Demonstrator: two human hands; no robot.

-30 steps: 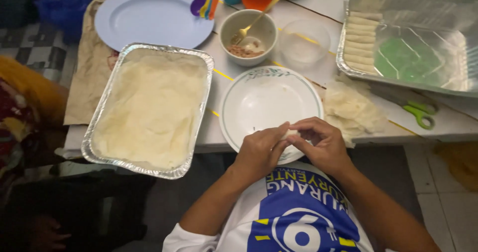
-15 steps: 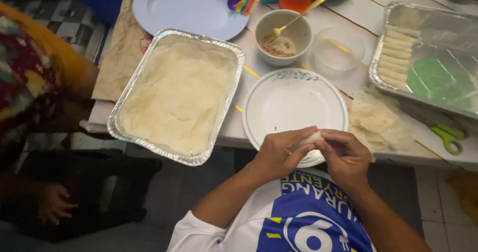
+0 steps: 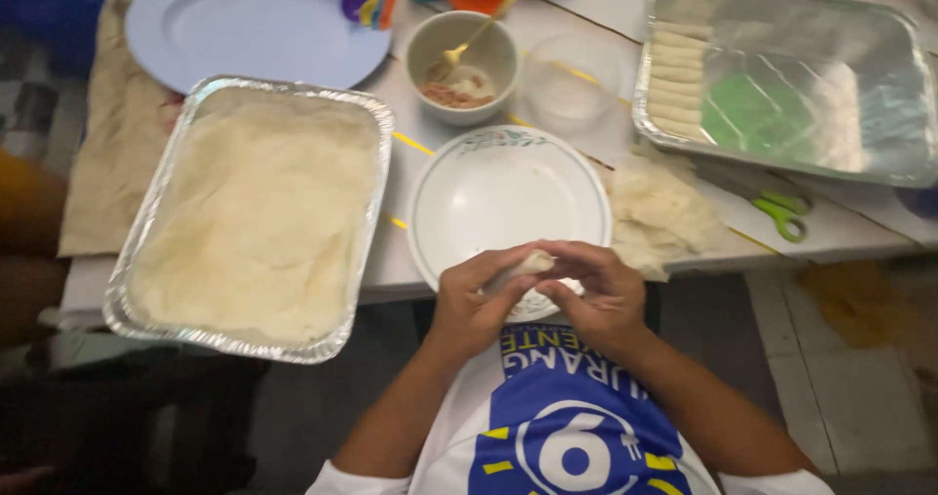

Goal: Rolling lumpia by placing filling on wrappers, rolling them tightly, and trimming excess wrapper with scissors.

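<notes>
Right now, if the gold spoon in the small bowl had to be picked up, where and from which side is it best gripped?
Probably by the upper handle of the gold spoon, coming from the far right above the small bowl. The handle leans up and out over the rim, clear of the filling, while its head sits low inside the bowl. Both hands are busy with the rolled wrapper.

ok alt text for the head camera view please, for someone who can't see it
Both hands, left hand and right hand, pinch a small pale rolled wrapper over an empty round white plate. On the person's left sits a rectangular foil tray of flat wrappers; on their right, a second foil tray holds a row of finished rolls.
</notes>
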